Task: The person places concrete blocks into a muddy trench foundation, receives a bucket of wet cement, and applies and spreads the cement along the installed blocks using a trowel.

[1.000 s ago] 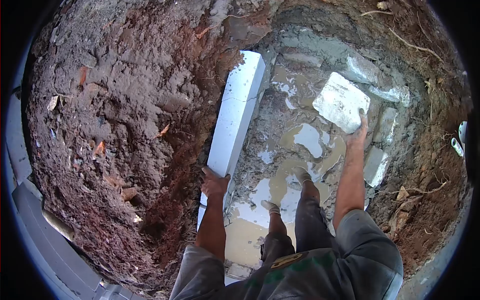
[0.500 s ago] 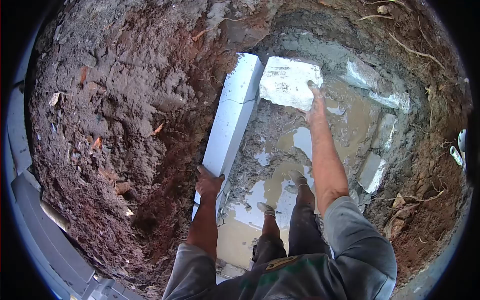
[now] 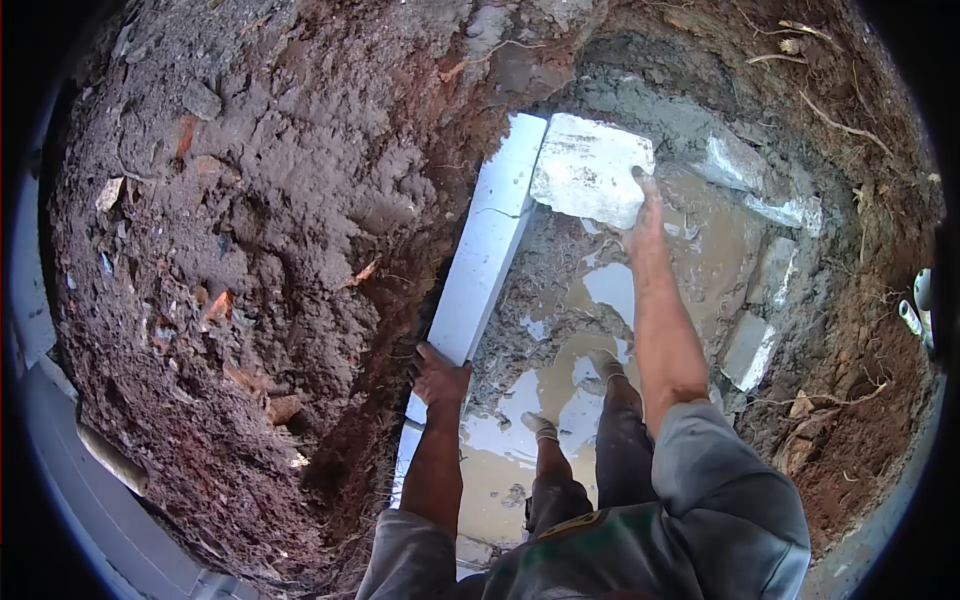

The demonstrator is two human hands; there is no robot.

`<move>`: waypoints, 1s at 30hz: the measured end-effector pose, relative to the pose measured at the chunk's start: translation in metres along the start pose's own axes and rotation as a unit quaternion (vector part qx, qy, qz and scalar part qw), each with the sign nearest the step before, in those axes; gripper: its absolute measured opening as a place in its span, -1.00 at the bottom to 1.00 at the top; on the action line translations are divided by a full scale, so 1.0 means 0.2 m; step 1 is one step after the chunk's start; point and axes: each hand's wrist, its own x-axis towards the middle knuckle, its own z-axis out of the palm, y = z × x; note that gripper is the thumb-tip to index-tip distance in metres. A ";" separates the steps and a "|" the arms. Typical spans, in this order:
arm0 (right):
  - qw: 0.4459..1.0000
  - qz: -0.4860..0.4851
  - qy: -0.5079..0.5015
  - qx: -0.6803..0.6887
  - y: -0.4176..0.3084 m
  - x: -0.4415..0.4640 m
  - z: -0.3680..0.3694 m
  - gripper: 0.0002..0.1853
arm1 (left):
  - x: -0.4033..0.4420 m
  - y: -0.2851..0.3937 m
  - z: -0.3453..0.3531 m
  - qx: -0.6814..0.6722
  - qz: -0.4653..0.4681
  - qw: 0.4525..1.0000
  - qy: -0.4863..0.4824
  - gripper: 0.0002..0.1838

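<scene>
The right hand [image 3: 647, 212] grips a white slab [image 3: 590, 165] by its near right corner, the thumb laid on the upper face and the other fingers mostly hidden; the slab reaches out beyond that hand and to its left, its left edge right up against the far part of a long pale beam [image 3: 487, 240], though whether the two touch I cannot tell; the left hand [image 3: 441, 378] lies across the beam's near part, fingers at the left edge and thumb toward the right, but I cannot tell how firmly it holds; from there the beam runs away from the left hand, slanting to the right, with a thin crack across it left of the slab; a further pale piece [image 3: 408, 460] sits just on the near side of the left hand; muddy water [image 3: 705, 265] spreads below and to the right of the right hand; two feet [image 3: 604, 362] stand in the wet on the near side of the right hand; several rough blocks [image 3: 748, 352] line the pit's side to the right of it; an earth bank [image 3: 250, 200] rises left of the left hand.
</scene>
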 end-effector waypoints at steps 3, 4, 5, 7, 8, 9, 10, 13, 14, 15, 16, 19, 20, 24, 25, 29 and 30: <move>0.999 0.039 -0.024 -0.004 -0.03 0.01 -0.12 -0.25 | 0.01 -0.01 0.00 -0.013 -0.011 1.000 -0.014 -0.02; 0.999 0.034 -0.022 -0.016 -0.06 0.05 -0.08 -0.22 | 0.04 0.03 -0.01 -0.021 -0.016 0.999 -0.018 -0.03; 0.999 0.042 -0.014 -0.028 -0.03 0.03 -0.08 -0.18 | 0.03 0.02 -0.02 -0.018 -0.027 0.999 -0.031 -0.04; 0.999 0.032 0.009 -0.011 -0.03 0.02 -0.08 -0.19 | 0.00 0.02 -0.03 -0.005 -0.026 0.999 -0.033 -0.05; 1.000 0.025 0.019 -0.003 -0.03 0.02 -0.09 -0.19 | 0.00 0.02 -0.04 -0.008 -0.027 0.999 -0.031 -0.06; 0.999 0.017 0.032 -0.012 -0.07 -0.02 -0.10 -0.21 | 0.00 0.03 -0.04 -0.011 -0.029 0.999 -0.032 -0.06; 0.999 -0.002 0.032 -0.004 -0.07 -0.03 -0.16 -0.22 | -0.01 0.03 -0.04 -0.012 -0.032 0.999 -0.033 -0.06; 0.996 -0.052 0.064 0.016 -0.16 -0.06 -0.44 -0.27 | -0.02 0.05 -0.09 -0.015 -0.044 0.997 -0.063 -0.04; 0.993 -0.059 0.096 0.019 -0.19 -0.10 -0.54 -0.29 | -0.01 0.04 -0.09 -0.008 -0.040 0.998 -0.054 -0.03; 0.993 -0.073 0.083 0.035 -0.23 -0.12 -0.65 -0.30 | 0.00 0.03 -0.08 -0.003 -0.038 0.998 -0.047 -0.02; 0.992 -0.088 0.070 0.048 -0.27 -0.16 -0.69 -0.30 | 0.00 0.02 -0.06 0.002 -0.036 0.998 -0.041 -0.01; 0.989 -0.076 0.116 0.061 -0.30 -0.26 -0.61 -0.31 | 0.00 0.02 -0.08 -0.017 -0.041 0.997 -0.068 0.03; 0.994 -0.084 0.041 0.059 -0.26 -0.23 -0.53 -0.30 | 0.01 0.00 -0.05 -0.002 -0.035 0.998 -0.046 0.04; 0.998 -0.029 0.037 -0.031 -0.10 -0.01 0.03 -0.19 | 0.03 -0.03 0.01 0.007 -0.047 0.997 -0.057 0.11; 0.999 -0.013 -0.013 -0.041 -0.10 0.05 -0.02 -0.22 | 0.03 -0.04 0.01 0.017 -0.047 0.997 -0.058 0.12; 0.999 -0.018 -0.040 0.015 0.03 0.11 -0.11 -0.21 | 0.03 -0.01 0.01 0.017 -0.029 0.998 -0.054 0.16; 0.999 -0.020 -0.031 0.019 0.05 0.10 -0.13 -0.21 | 0.04 -0.01 -0.01 0.030 -0.030 0.998 -0.049 0.18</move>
